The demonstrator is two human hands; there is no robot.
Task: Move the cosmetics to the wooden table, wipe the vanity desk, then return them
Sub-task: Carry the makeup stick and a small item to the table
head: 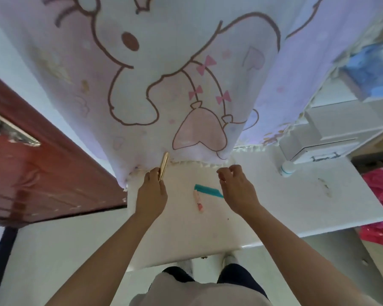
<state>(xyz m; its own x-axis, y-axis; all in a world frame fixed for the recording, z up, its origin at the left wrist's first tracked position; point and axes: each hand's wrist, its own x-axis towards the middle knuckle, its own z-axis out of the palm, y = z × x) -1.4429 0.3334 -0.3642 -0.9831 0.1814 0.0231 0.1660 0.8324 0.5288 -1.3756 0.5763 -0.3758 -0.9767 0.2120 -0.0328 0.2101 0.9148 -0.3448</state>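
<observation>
4 small items showing: 1 gold stick (164, 165), 1 teal comb (208, 190), 1 pink tube (198, 200), 1 white bottle (287, 168). L hand (152, 191) is gripping the gold stick upright near the back of the vanity desk (274, 206), by the cartoon cloth (164, 74) hem. R hand (237, 188) is hovering w/ fingers curled; can't tell if it's pinching anything. Comb & tube are lying touching, mid-desk betw. the hands; bottle is standing far R beside 1 white drawer box (332, 133), closed, contents hidden.

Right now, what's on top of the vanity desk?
A teal comb, a pink tube and a small white bottle. The cartoon cloth drapes the desk's back edge, hiding anything there.
</observation>
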